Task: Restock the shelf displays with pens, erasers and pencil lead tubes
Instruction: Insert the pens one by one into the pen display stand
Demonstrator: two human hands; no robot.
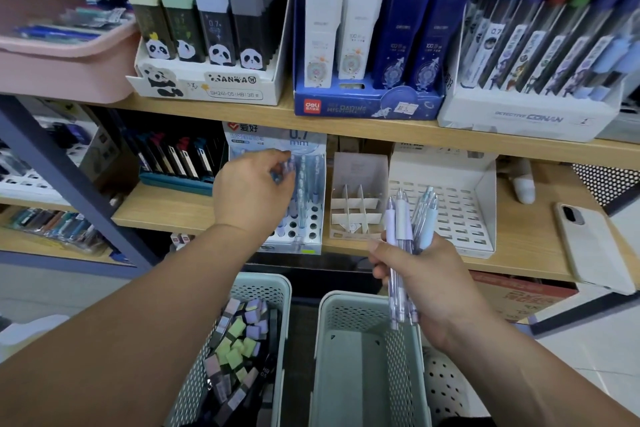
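Left hand (pixel 254 191) pinched a blurred pen (pixel 290 168) at the "0.7 mm" display (pixel 266 142); right hand (pixel 426 274) clamped a pen bundle (pixel 403 218).

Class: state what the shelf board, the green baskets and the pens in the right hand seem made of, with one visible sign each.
Shelf board: looks like wood or wood-look laminate, matt, pale grain lines.
Green baskets: probably moulded plastic, matt, regular perforated walls.
Pens: likely plastic, glossy, partly see-through barrels in the right hand.
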